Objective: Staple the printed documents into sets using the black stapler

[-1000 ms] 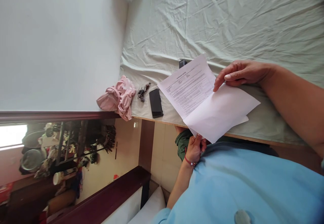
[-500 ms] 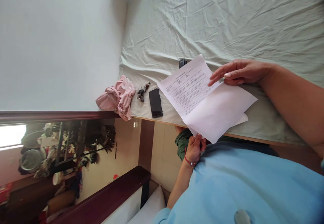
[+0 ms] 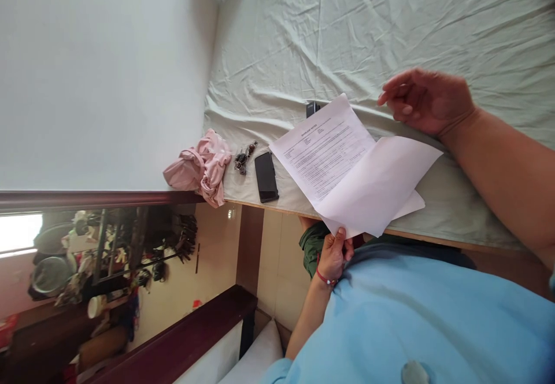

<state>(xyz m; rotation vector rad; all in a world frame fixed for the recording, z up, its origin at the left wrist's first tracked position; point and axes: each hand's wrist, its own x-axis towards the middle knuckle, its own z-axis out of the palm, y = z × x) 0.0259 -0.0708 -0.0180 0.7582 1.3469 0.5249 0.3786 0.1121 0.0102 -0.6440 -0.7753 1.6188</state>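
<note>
My left hand [image 3: 333,254], with a red string at its wrist, is closed on the lower corner of a stack of printed papers [image 3: 323,158], thumb on top. The papers lie aslant over the bed's edge. One sheet [image 3: 375,181] is turned back, its blank side up and its free end curling above the pages below. Above and to the right of it hovers my right hand [image 3: 427,100], apart from the paper, fingers loosely bent with nothing in them. A small dark object [image 3: 312,108] is partly hidden behind the papers' top edge.
A black phone [image 3: 266,177], a bunch of keys [image 3: 245,157] and a crumpled pink cloth [image 3: 203,167] lie left of the papers on the wrinkled pale sheet [image 3: 368,31]. A white wall [image 3: 104,77] stands at left. Beyond a dark rail [image 3: 195,338] are a floor and cluttered shelves.
My right hand has lifted off the papers, moving up and away, and its fingers have curled. The turned-back sheet has shifted slightly right, baring more print. My left hand keeps its grip.
</note>
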